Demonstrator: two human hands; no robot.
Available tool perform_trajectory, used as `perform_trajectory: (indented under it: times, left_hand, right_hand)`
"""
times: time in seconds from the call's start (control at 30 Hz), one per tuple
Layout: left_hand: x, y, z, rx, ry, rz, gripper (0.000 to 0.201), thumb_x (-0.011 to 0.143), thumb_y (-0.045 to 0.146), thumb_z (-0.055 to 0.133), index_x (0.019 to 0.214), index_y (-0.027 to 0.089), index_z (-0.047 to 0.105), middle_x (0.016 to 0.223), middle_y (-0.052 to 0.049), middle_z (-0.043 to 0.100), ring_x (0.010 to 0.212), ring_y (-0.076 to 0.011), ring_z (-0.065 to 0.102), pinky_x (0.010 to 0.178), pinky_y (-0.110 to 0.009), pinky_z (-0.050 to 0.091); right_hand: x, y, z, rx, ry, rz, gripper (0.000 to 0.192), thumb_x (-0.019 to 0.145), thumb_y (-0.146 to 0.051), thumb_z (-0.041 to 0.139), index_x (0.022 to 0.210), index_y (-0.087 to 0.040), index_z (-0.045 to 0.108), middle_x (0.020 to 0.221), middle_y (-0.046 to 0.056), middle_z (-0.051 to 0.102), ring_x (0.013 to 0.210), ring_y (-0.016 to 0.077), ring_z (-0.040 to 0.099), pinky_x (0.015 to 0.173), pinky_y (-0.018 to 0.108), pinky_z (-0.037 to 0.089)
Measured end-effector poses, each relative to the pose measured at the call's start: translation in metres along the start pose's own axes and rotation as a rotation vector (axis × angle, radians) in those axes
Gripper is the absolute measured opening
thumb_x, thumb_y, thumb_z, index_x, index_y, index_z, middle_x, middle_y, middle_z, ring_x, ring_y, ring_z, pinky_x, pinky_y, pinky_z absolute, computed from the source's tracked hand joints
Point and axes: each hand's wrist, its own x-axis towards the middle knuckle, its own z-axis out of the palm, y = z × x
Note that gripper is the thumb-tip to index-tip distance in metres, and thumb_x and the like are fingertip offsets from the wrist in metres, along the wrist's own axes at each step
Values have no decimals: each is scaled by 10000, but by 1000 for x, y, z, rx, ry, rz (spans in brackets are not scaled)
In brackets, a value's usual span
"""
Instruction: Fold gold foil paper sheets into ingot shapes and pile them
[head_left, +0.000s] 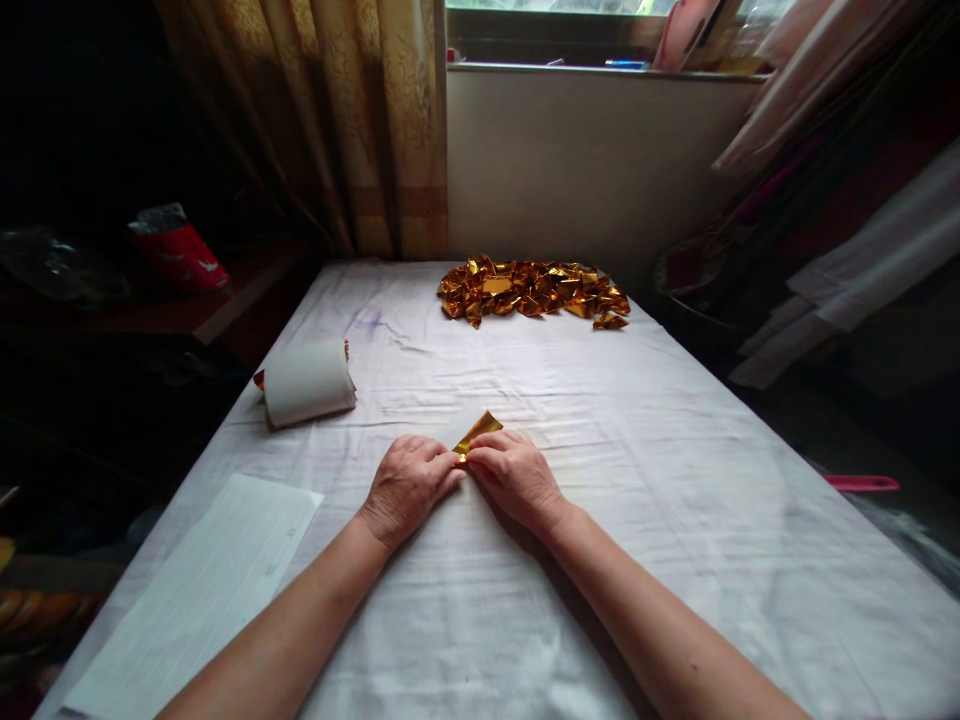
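- here's the left hand, fingers curled in, thumb and fingertips closed on the near end of a small shiny gold foil piece!
- the right hand is right there beside it, also pinched tight on that same foil; the two sets of fingertips practically meet.
- the foil pokes out just beyond the fingers, slanting away to the right, over the wrinkled white cloth-covered surface.
- well beyond both hands, what a heap: a glittering pile of folded gold foil pieces at the far edge, one lying just in front of its right end.
- left of the left hand and farther off, a thick curled bundle of white-backed sheets, gold peeking from its ends.
- nearer, left of the left forearm, a flat pale lined paper sheet lies on the surface.
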Motion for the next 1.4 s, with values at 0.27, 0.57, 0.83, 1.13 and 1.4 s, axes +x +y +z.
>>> perform_trajectory:
  times: [0.27, 0.57, 0.83, 1.13, 1.4]
  left_hand:
    - [1, -4, -2, -166, -45, -219, 176, 921, 340, 567, 855, 237, 694, 885, -23, 683, 892, -203, 575, 825, -349, 418]
    - [7, 1, -1, -142, -56, -334, 115, 897, 301, 588, 832, 215, 627, 916, -33, 639, 937, -222, 538, 850, -357, 405]
    - [11, 4, -1, -97, -74, -383, 136, 894, 314, 580, 798, 220, 597, 898, -39, 617, 918, -232, 519, 817, -366, 395]
    - [12, 5, -2, -117, -76, -402, 119, 873, 297, 605, 781, 226, 577, 913, -31, 616, 925, -228, 519, 819, -365, 384]
    - [11, 3, -3, -193, -87, -420, 52, 868, 279, 607, 840, 244, 634, 980, -22, 634, 979, -220, 524, 853, -368, 379]
  right_hand:
    - [4, -9, -2, 78, -2, 134, 113, 883, -243, 612, 818, -217, 701, 968, 43, 709, 911, 189, 604, 837, 320, 422]
    - [23, -15, -7, -44, -181, 328, 158, 905, -284, 588, 798, -219, 685, 825, 28, 673, 758, 156, 599, 649, 265, 340]
    - [22, -17, -2, -77, -172, 352, 133, 897, -272, 591, 805, -206, 661, 828, 35, 663, 765, 165, 581, 667, 274, 320]
    - [21, -16, 1, -78, -147, 343, 117, 886, -265, 606, 792, -206, 642, 815, 27, 652, 765, 169, 571, 671, 282, 303]
    - [18, -13, 1, -14, -156, 311, 129, 908, -291, 600, 818, -208, 644, 837, 25, 646, 795, 171, 577, 710, 283, 330]
